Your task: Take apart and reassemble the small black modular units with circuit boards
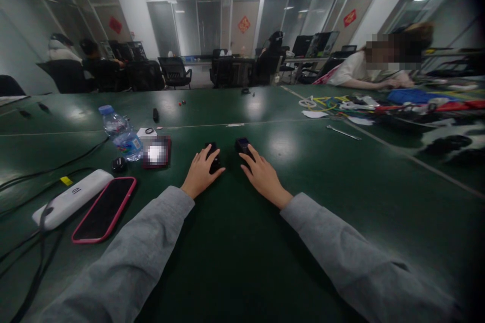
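My left hand [200, 170] lies palm down over a small black device [214, 162], with its thumb and fingers spread. The hand covers part of the device, so its kind does not show. To the right, my right hand [264, 174] reaches forward with its fingers apart. Its fingertips are at the near edge of a small black box-shaped device [242, 145], which has a dark, glossy top. A gap of green tabletop [231, 242] separates the two devices. Neither hand is visibly wrapped around its device.
On the left are a pink-cased phone [106, 209], a white power bank [74, 199], black cables [41, 247] and a water bottle [127, 141] on its side. A wrench [344, 132] lies right, near piled cables [333, 103]. A person [352, 70] leans on the table beyond.
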Demonstrator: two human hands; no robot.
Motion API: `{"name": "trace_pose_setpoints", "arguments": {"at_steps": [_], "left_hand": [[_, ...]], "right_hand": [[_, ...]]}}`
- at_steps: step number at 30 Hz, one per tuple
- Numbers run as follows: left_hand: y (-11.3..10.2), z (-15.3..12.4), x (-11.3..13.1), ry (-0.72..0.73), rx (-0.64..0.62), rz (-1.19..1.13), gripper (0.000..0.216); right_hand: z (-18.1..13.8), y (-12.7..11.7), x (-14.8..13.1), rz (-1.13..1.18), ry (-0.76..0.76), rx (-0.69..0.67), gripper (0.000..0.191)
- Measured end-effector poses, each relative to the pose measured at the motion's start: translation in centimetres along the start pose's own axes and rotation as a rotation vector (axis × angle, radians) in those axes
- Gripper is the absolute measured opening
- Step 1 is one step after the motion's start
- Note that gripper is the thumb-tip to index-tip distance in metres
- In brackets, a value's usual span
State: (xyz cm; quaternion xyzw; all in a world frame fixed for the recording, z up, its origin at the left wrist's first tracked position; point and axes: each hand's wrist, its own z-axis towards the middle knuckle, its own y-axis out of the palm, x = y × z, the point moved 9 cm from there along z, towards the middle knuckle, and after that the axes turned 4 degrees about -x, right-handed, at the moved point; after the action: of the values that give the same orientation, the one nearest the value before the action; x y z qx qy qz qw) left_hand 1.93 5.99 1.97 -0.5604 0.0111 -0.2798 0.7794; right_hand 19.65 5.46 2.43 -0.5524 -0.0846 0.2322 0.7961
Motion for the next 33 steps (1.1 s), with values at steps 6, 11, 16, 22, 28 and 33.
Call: {"name": "trace_pose_setpoints", "arguments": {"at_steps": [6, 11, 16, 22, 28, 33], "left_hand": [[-0.4, 0.0, -2.2, -0.098, 0.071, -0.101, 0.064], [-1.5, 0.5, -3.5, -0.099, 0.098, -0.096, 0.048], [-2.7, 0.1, -6.7, -0.112, 0.145, 0.121, 0.044], [0.9, 0.0, -10.1, -0.173, -0.094, 0.209, 0.041], [0.9, 0.2, -9.9, -0.131, -0.094, 0.233, 0.040], [0.9, 0.3, -10.0, -0.114, -0.095, 0.239, 0.039]], "right_hand": [[0.5, -0.6, 3.9, 0.005, 0.098, 0.076, 0.032], [0.2, -1.0, 7.0, 0.015, 0.237, 0.149, 0.045], [0.1, -0.4, 9.3, -0.032, 0.363, 0.099, 0.050], [0.0, -0.4, 11.1, 0.011, 0.427, 0.106, 0.050], [-0.6, -3.8, 8.4, 0.056, 0.315, 0.380, 0.051], [0.1, -2.4, 4.8, 0.037, 0.125, 0.217, 0.052]]}}
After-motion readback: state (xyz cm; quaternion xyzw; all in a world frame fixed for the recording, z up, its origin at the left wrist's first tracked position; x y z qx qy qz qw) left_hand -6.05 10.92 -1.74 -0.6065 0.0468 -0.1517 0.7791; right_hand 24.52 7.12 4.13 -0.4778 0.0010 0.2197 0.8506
